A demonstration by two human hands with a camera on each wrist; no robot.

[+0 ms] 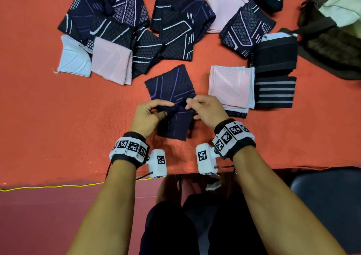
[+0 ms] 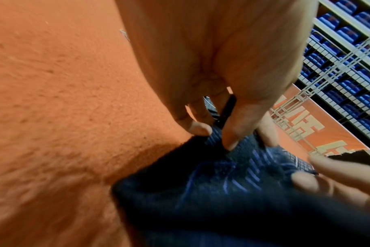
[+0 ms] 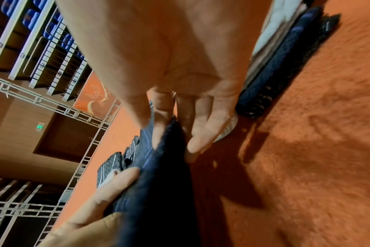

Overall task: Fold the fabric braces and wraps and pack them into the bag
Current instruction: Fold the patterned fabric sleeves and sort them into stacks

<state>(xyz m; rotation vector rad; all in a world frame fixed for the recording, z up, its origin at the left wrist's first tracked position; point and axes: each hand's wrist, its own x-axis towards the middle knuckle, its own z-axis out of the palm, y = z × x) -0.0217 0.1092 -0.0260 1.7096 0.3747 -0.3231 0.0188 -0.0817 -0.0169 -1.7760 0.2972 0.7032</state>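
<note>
1. Dark navy brace (image 1: 172, 90) with purple lines lies on the orange cloth (image 1: 78, 118), near edge lifted at its middle.
2. Left hand (image 1: 145, 114) pinches the fabric, fingertips (image 2: 229, 142) clamped on it.
3. Right hand (image 1: 207, 110) pinches it too, fingers (image 3: 197, 142) closed on the fold.
4. Pink folded stack (image 1: 230, 87) just right; striped black wraps (image 1: 274, 92) beside it.
5. Bag (image 1: 332, 40) far right; unfolded braces (image 1: 121, 30) beyond.
</note>
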